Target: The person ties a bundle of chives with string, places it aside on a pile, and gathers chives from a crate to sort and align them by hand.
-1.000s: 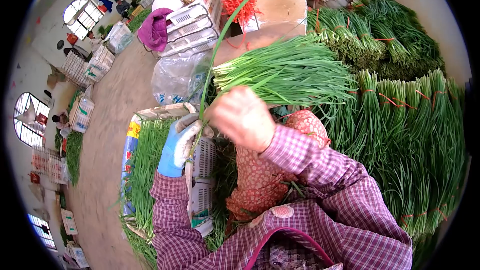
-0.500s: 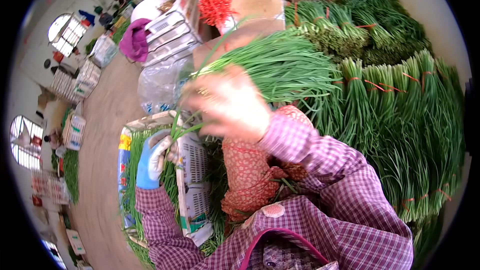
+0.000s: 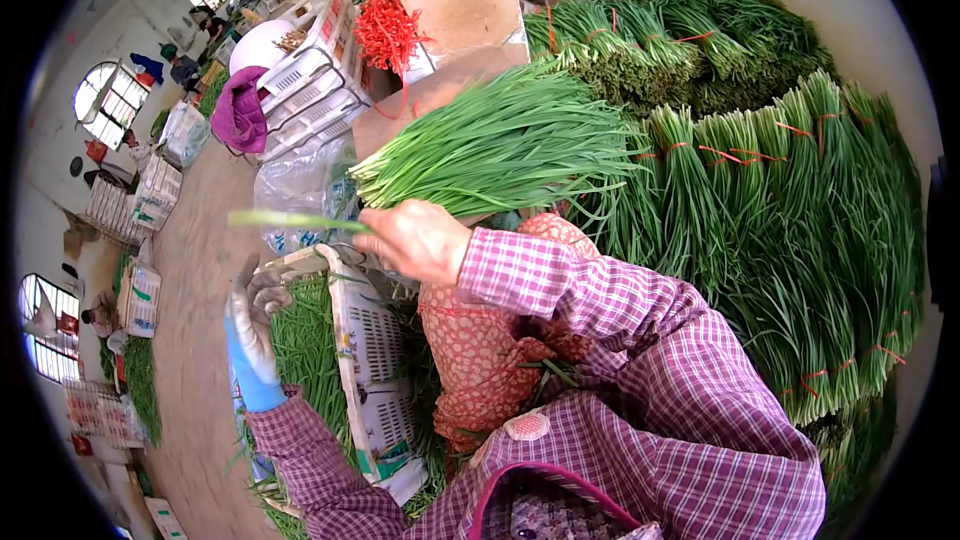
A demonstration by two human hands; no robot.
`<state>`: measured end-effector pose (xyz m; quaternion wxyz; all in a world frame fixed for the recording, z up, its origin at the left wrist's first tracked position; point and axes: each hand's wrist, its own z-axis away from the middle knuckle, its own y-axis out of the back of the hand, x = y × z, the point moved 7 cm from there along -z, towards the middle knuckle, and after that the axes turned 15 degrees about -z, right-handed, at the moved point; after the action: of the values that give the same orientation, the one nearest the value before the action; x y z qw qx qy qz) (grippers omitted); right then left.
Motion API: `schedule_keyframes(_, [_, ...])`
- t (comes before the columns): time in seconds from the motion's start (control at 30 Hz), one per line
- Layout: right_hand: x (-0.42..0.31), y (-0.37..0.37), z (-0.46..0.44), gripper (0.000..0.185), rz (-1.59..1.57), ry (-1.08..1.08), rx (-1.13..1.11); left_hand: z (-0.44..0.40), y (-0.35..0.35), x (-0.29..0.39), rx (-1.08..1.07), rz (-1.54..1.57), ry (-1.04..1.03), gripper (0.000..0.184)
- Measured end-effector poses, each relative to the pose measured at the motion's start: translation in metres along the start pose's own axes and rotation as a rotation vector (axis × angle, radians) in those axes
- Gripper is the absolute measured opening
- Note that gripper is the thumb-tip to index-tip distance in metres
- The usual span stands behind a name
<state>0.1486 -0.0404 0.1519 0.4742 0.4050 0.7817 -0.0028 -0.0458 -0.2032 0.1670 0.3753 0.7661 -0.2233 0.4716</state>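
Observation:
My bare right hand [image 3: 418, 242] is closed round a few green chive stalks [image 3: 298, 222], which point left and are blurred by motion. My left hand [image 3: 260, 312], in a blue-and-grey glove, is open with its fingers apart, over the left side of a white plastic crate [image 3: 378, 328]. Loose chives [image 3: 306, 340] fill that crate. Just beyond my right hand lies a large loose pile of chives [image 3: 510, 140], pale ends to the left and green leaves to the right, on a board above my knees.
Bundles of chives [image 3: 740, 230] tied with red bands are stacked along the right. Red ties [image 3: 386, 30] hang by stacked white crates [image 3: 312, 90], with a purple cloth [image 3: 238, 108] over them. Clear plastic bags [image 3: 300, 185] sit below. Other people and crates are far left.
My right hand has moved down and slightly left, away from the pile, carrying stalks. My left hand has shifted left and opened, no longer touching stalks. The view has also shifted slightly.

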Motion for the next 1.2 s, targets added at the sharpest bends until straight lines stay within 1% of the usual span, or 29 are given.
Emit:
schedule_keyframes(0.03, [0.009,0.001,-0.002,0.030,-0.132,-0.017,-0.010,-0.001,-0.004,-0.003,-0.014,0.003,-0.032,0.074])
schedule_keyframes(0.07, [0.016,0.000,-0.005,0.031,-0.270,-0.032,-0.027,0.001,-0.010,-0.013,-0.027,0.069,-0.019,0.072])
schedule_keyframes(0.13, [0.020,-0.005,-0.005,0.034,-0.175,-0.065,-0.134,0.005,-0.042,-0.002,-0.153,0.145,-0.035,0.068])
schedule_keyframes(0.2, [0.018,-0.015,-0.001,0.035,-0.186,-0.103,-0.343,0.004,-0.063,-0.008,-0.110,0.234,0.069,0.058])
schedule_keyframes(0.23, [0.018,-0.016,0.001,0.035,-0.193,-0.097,-0.365,0.003,-0.074,-0.009,-0.108,0.279,0.116,0.053])
schedule_keyframes(0.27, [0.020,-0.017,0.004,0.036,-0.066,-0.107,-0.394,0.002,-0.086,-0.006,-0.154,0.320,0.151,0.047])
schedule_keyframes(0.3, [0.024,-0.014,0.006,0.037,0.066,-0.114,-0.416,0.001,-0.098,-0.006,-0.149,0.354,0.188,0.043])
schedule_keyframes(0.33, [0.023,-0.006,0.008,0.037,0.065,-0.110,-0.423,-0.001,-0.107,-0.006,-0.144,0.387,0.223,0.040])
schedule_keyframes(0.37, [0.024,0.007,0.007,0.037,0.089,-0.119,-0.367,-0.006,-0.113,-0.013,-0.149,0.391,0.210,0.038])
schedule_keyframes(0.4, [0.027,0.021,0.007,0.037,0.114,-0.129,-0.310,-0.010,-0.119,-0.021,-0.152,0.497,0.230,0.034])
schedule_keyframes(0.5, [0.039,0.061,0.002,0.029,0.393,0.015,-0.203,-0.025,-0.141,-0.049,-0.226,0.843,0.296,0.030])
schedule_keyframes(0.53, [0.044,0.071,-0.001,0.027,0.517,0.066,-0.161,-0.030,-0.146,-0.056,-0.249,0.798,0.301,0.033])
schedule_keyframes(0.57, [0.051,0.079,-0.006,0.023,0.607,0.109,-0.121,-0.036,-0.151,-0.066,-0.224,0.870,0.327,0.030])
schedule_keyframes(0.6, [0.056,0.088,-0.010,0.020,0.623,0.155,-0.058,-0.042,-0.157,-0.077,-0.199,0.943,0.351,0.028])
schedule_keyframes(0.63, [0.065,0.093,-0.015,0.019,0.634,0.180,-0.030,-0.049,-0.159,-0.089,-0.196,0.947,0.352,0.028])
schedule_keyframes(0.7, [0.085,0.096,-0.021,0.018,0.643,0.205,-0.002,-0.065,-0.153,-0.102,-0.145,0.924,0.329,0.022])
schedule_keyframes(0.73, [0.096,0.095,-0.023,0.018,0.661,0.193,-0.007,-0.072,-0.144,-0.105,-0.061,0.845,0.283,0.017])
schedule_keyframes(0.8, [0.116,0.089,-0.021,0.017,0.672,0.176,-0.017,-0.082,-0.112,-0.104,0.163,0.451,0.202,0.018])
schedule_keyframes(0.83, [0.125,0.088,-0.019,0.017,0.682,0.173,-0.013,-0.084,-0.099,-0.100,0.396,0.256,0.224,0.023])
schedule_keyframes(0.87, [0.133,0.089,-0.017,0.017,0.696,0.171,-0.008,-0.091,-0.094,-0.092,0.453,0.075,0.138,0.039])
schedule_keyframes(0.93, [0.146,0.086,-0.013,0.017,0.743,0.110,-0.016,-0.103,-0.115,-0.052,0.360,-0.412,-0.215,0.078])
schedule_keyframes(1.0, [0.151,0.083,-0.008,0.017,0.711,0.131,0.018,-0.098,-0.165,-0.019,0.136,-0.926,-0.458,0.107])
schedule_keyframes(1.03, [0.152,0.081,-0.007,0.016,0.708,0.136,0.026,-0.098,-0.191,-0.014,0.076,-1.105,-0.600,0.124])
schedule_keyframes(1.07, [0.153,0.080,-0.006,0.016,0.710,0.138,0.038,-0.105,-0.211,-0.018,-0.045,-1.176,-0.584,0.129])
schedule_keyframes(1.13, [0.148,0.079,-0.005,0.015,0.732,0.147,0.061,-0.122,-0.237,-0.032,-0.209,-1.274,-0.588,0.133])
schedule_keyframes(1.2, [0.147,0.078,-0.003,0.019,0.735,0.156,0.066,-0.138,-0.250,-0.046,-0.331,-1.334,-0.558,0.134])
